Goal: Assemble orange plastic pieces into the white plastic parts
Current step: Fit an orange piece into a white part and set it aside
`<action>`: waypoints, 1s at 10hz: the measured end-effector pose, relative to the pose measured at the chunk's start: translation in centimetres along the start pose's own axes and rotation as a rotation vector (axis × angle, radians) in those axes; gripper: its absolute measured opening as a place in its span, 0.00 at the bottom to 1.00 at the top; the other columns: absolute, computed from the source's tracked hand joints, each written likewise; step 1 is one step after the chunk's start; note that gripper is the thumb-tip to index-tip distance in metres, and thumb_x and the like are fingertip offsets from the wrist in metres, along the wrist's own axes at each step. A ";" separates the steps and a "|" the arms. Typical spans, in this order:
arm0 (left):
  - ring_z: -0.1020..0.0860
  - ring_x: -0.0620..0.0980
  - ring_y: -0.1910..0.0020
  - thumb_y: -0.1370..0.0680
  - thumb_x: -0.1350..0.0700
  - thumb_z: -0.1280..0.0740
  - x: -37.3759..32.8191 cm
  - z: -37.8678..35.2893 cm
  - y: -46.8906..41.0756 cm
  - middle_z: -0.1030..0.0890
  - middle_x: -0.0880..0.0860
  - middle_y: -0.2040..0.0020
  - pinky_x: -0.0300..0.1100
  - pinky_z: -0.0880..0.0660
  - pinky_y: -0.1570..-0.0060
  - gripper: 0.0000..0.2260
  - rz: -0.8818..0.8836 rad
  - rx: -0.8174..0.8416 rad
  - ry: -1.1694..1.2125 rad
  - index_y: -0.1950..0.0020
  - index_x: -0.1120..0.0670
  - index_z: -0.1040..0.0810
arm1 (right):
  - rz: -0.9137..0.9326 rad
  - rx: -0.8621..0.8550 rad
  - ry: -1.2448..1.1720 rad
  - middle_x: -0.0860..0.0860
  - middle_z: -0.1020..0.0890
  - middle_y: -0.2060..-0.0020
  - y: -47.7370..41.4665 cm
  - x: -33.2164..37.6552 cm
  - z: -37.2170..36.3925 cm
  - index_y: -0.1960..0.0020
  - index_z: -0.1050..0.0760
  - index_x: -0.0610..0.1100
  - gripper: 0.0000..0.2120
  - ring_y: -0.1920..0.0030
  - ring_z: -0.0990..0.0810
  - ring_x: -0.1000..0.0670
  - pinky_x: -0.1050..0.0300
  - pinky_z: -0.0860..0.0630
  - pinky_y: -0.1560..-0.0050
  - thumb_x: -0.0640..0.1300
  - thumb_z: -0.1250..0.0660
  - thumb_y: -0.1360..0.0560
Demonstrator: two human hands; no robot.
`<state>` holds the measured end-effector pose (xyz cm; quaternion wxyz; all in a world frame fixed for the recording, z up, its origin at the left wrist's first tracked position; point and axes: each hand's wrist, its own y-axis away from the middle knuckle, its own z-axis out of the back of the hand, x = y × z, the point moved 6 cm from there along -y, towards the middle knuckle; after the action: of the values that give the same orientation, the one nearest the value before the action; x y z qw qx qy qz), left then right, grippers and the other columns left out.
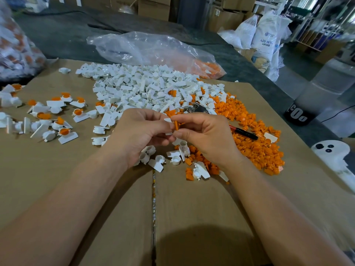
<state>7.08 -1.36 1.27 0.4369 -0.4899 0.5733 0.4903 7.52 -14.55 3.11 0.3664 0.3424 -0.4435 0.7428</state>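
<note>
Both hands are up over the middle of the cardboard sheet (pixel 96 189) that covers the counter (pixel 67 35), meeting fingertip to fingertip. My left hand (pixel 142 129) has its fingers curled round a white part (pixel 167 120); only its edges poke out past my fingers, so I can't tell how it's turned. My right hand (pixel 203 137) pinches an orange piece (pixel 176 125) between thumb and index finger, right up against that white part. Whether it's seated all the way I can't tell, my fingers hide the joint. Just beyond my hands is the big white pile (pixel 146 87), spreading toward the far left. The orange pile (pixel 255 143) runs along its right side and down toward me past my right wrist. A dark marker pen (pixel 244 133) lies on the orange heap just right of my right hand. A few loose white and orange bits (pixel 176 160) sit under and between my wrists. On the left is a scatter of finished ones (pixel 48 116), white with orange showing in them, well apart from the main pile. On the far side, a crumpled clear bag (pixel 149 48) lies on its side with more orange stuff in its right end. Another bag (pixel 15 45) of mixed white and orange sits at the far left edge, kinda blurry. White sacks (pixel 267 35) stand off past the far right corner.
</note>
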 end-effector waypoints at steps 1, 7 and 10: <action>0.21 0.46 0.76 0.31 0.69 0.30 -0.3 0.0 0.1 0.21 0.54 0.74 0.32 0.27 0.77 0.06 -0.055 -0.006 -0.060 0.65 0.60 0.22 | -0.035 0.009 0.001 0.51 0.18 0.58 -0.1 0.0 0.0 0.47 0.24 0.49 0.18 0.56 0.17 0.55 0.59 0.21 0.51 0.31 0.30 0.31; 0.20 0.46 0.73 0.30 0.69 0.31 -0.5 -0.2 0.1 0.20 0.54 0.72 0.33 0.26 0.73 0.04 -0.098 0.064 -0.018 0.63 0.61 0.22 | -0.097 -0.037 -0.078 0.49 0.18 0.59 0.0 -0.1 0.3 0.53 0.22 0.43 0.12 0.57 0.17 0.53 0.61 0.21 0.52 0.30 0.30 0.32; 0.20 0.47 0.73 0.32 0.68 0.30 -0.3 -0.1 0.0 0.20 0.55 0.72 0.33 0.26 0.74 0.04 -0.056 0.069 0.006 0.63 0.61 0.22 | -0.011 -0.016 -0.123 0.49 0.18 0.55 -0.1 0.1 0.2 0.44 0.25 0.45 0.21 0.54 0.17 0.53 0.59 0.21 0.50 0.28 0.30 0.33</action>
<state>7.12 -1.41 1.58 0.4655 -0.4918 0.5770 0.4566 7.56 -14.70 3.34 0.3453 0.3869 -0.4692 0.7148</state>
